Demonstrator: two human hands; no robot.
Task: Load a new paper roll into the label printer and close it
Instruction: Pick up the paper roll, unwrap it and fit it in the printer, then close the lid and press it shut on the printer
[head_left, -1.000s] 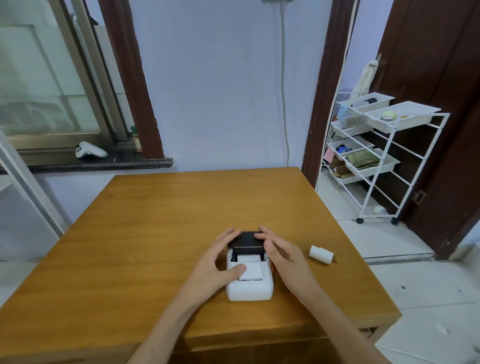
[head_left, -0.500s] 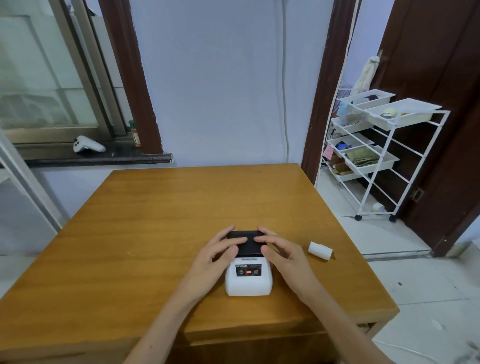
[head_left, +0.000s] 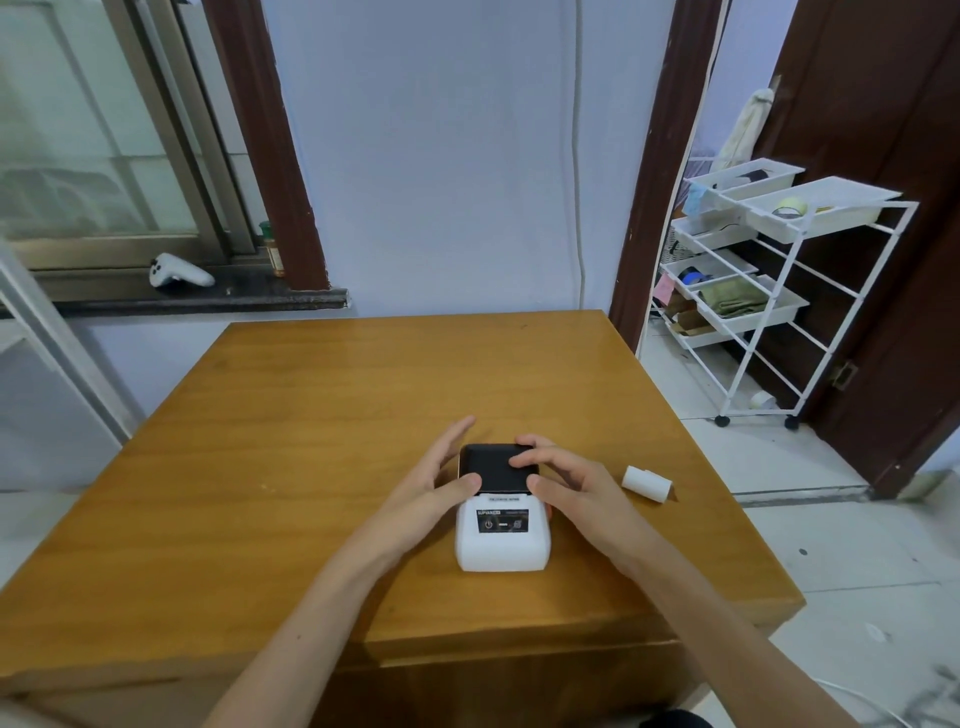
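A small white label printer (head_left: 501, 551) stands near the front of the wooden table (head_left: 311, 441). Its black lid (head_left: 491, 465) lies flat and closed. My left hand (head_left: 431, 483) is at the printer's left side with fingers spread and raised, only the thumb touching the lid's front left corner. My right hand (head_left: 576, 486) rests its fingertips on top of the lid, with the thumb at the front right corner. A white paper roll (head_left: 647, 483) lies on its side on the table, to the right of my right hand.
A white wire rack (head_left: 779, 291) with trays stands on the floor beyond the table's right edge, in a doorway. A white game controller (head_left: 179, 273) lies on the dark window sill at the back left. A wall rises behind the table.
The black lid went from raised, with white paper showing beneath, to flat and closed. Since then my left fingers have lifted off the lid and spread. The roll on the table has not moved.
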